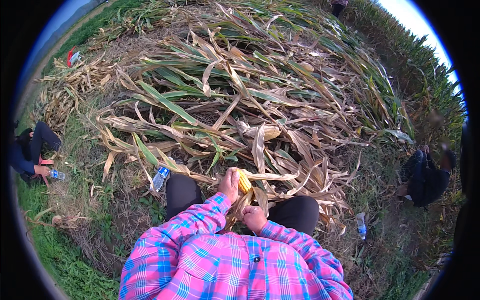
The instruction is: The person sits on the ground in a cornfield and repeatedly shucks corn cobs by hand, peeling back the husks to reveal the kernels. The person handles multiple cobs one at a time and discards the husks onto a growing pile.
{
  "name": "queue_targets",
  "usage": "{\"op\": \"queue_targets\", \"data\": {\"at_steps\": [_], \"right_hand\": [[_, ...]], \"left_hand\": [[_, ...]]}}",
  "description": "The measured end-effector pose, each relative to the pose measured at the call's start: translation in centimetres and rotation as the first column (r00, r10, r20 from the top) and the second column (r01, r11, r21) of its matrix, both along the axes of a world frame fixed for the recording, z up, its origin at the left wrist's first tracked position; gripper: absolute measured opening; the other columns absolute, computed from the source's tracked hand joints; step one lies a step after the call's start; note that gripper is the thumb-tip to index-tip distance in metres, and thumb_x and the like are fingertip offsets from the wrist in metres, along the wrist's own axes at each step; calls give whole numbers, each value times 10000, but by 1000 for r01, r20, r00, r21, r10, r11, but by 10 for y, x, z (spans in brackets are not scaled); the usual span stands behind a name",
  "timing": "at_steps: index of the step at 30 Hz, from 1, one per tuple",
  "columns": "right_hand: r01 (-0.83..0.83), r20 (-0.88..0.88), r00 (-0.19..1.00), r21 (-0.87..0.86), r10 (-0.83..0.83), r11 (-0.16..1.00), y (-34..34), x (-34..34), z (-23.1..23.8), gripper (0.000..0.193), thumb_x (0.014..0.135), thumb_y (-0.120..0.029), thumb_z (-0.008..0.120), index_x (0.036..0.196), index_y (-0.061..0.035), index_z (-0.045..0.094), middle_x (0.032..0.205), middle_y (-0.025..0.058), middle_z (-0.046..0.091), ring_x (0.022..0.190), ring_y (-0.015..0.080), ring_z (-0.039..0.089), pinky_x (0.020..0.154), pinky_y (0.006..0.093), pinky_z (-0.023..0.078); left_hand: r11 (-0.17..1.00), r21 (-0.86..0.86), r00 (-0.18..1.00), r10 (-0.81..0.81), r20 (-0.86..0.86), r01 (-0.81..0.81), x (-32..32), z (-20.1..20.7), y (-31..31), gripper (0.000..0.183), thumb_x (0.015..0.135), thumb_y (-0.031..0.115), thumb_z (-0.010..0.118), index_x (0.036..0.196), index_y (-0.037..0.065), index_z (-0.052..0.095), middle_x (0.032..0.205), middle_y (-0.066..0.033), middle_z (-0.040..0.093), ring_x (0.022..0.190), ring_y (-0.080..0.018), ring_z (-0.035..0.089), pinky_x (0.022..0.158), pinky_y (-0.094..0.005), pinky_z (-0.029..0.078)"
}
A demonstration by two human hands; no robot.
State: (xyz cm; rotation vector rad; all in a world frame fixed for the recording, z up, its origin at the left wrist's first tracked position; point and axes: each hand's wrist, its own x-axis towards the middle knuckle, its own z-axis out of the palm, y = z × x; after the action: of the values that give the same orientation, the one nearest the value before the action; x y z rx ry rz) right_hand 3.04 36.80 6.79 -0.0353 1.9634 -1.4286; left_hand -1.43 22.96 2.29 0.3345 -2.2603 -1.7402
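In the head view, the ear (245, 182) was between the person's knees (295, 212), at the near edge of the stalks (260, 95). Its long axis ran mostly away from the body, leaning a little: the far end pointed up and slightly left, the near end down and slightly right toward the husk (242, 205). Bare yellow kernels faced up.

The left hand (229, 185) grasped the ear from its left side, fingers wrapped toward the far end. The right hand (255, 218) was curled nearly into a fist beside the husk, below and right of the ear; whether it gripped any of the husk could not be told.

The left fingers hid the ear's left side and part of its far end, so which end was the tip was hard to judge. The near end ran out of sight among the husk leaves. The sleeves of the shirt (215, 262) covered both forearms, and the lower edge cut the shirt off. At the right, a crouching person (429, 177) was dark and blurred, perhaps bent forward. At the top, another person (339, 6) was mostly cut off by the rim.
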Motion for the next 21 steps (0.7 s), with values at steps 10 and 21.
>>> {"op": "queue_targets", "data": {"at_steps": [10,21], "right_hand": [[-555,-319,742,202,590,807,10,3,-57,102,685,-95,517,732,-50,595,683,137,593,658,269,591,597,366,456],[-72,-541,835,74,101,995,9,-27,-2,274,790,-179,541,1011,-18,546,842,151,584,786,267,591,693,355,464]], "left_hand": [[555,813,862,-486,145,175,-19,-25,20,612,792,639,410,810,44,549,634,-75,578,546,-181,574,531,-288,474],[355,934,937,-312,155,-36,19,-3,-13,496,831,521,435,834,35,532,710,-110,591,648,-229,585,639,-359,486]]}}
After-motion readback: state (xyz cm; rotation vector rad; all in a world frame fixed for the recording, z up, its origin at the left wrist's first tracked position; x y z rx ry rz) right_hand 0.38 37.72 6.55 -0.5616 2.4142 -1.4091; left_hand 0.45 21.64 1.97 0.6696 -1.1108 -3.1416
